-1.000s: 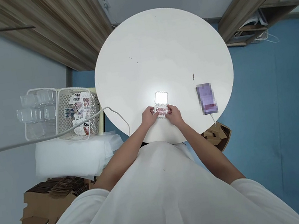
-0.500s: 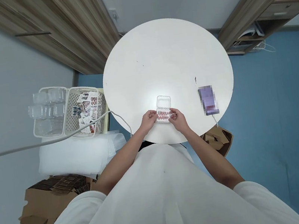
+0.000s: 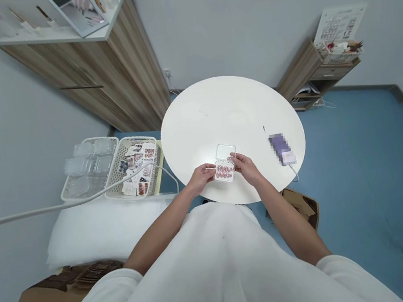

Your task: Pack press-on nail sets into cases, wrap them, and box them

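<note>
A small clear hinged box (image 3: pixel 225 180) lies open near the front of the round white table (image 3: pixel 233 110). Rows of pinkish-red false nails (image 3: pixel 224 170) on a white card fill its base. Its transparent lid (image 3: pixel 224 150) is tipped back on the far side. My left hand (image 3: pixel 201 177) pinches the left edge of the base. At the right, my right hand (image 3: pixel 245 166) has its thumb and fingers closed at the lid's right side, close to the hinge; the exact contact is too small to make out.
A phone-like purple item (image 3: pixel 281 148), blurred, lies on the table's right with a white cable. At left stand a basket of nail cards (image 3: pixel 114 177) and a basket of clear boxes (image 3: pixel 65 193). A white cable (image 3: pixel 79 201) crosses in front. A cardboard box (image 3: pixel 313 215) sits below right.
The view has tilted up, showing more of the wall and cabinets. My right hand has shifted from the base's right edge up to the lid. My left hand still holds the base.
</note>
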A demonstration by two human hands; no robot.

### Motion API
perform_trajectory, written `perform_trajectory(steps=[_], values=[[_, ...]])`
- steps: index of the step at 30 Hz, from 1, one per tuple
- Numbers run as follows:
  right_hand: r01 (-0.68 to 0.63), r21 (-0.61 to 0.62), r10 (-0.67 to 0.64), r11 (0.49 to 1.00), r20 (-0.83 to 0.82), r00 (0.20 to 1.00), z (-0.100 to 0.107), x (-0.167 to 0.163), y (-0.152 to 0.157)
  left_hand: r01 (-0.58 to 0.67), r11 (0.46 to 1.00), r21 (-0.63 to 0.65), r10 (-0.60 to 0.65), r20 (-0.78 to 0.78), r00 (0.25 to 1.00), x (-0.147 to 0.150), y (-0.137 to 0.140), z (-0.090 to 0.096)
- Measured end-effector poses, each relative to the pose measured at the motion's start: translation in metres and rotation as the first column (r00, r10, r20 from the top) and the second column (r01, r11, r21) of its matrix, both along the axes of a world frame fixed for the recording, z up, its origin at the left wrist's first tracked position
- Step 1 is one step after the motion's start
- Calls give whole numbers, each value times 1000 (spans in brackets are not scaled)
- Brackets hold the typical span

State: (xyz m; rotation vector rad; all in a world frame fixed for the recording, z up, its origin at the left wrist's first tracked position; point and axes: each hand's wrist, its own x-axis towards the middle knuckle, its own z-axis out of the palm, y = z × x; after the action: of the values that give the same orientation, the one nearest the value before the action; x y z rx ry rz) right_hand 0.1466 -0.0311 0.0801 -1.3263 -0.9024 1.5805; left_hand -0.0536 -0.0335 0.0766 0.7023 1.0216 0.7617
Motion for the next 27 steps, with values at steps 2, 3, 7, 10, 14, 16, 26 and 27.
perform_trajectory(steps=[2,3,7,10,14,16,26,27], values=[[17,35,-18,999,29,999,3,-11,-1,1,1000,-22,0,30,1000,-8,-2,1],[25,49,-27,999,42,999,3,-16,-3,3,999,-34,-1,42,999,-12,-3,1],[52,80,-56,995,42,998,3,-29,-12,3,997,-77,2,65,998,-22,-9,0],[73,88,-75,993,29,997,4,-33,-18,-11,995,-100,19,89,996,-24,-11,-1],[112,82,-111,990,-13,994,6,-33,-27,-13,993,-118,30,138,990,-20,-9,-1],[155,80,-152,985,-47,987,7,-32,-32,-13,993,-121,32,162,986,-16,-8,0],[235,-56,-242,970,-211,947,20,-28,-49,-69,988,-137,94,180,979,-3,-11,3],[219,-82,-231,972,-210,950,21,-26,-49,-84,987,-139,108,179,978,0,-11,3]])
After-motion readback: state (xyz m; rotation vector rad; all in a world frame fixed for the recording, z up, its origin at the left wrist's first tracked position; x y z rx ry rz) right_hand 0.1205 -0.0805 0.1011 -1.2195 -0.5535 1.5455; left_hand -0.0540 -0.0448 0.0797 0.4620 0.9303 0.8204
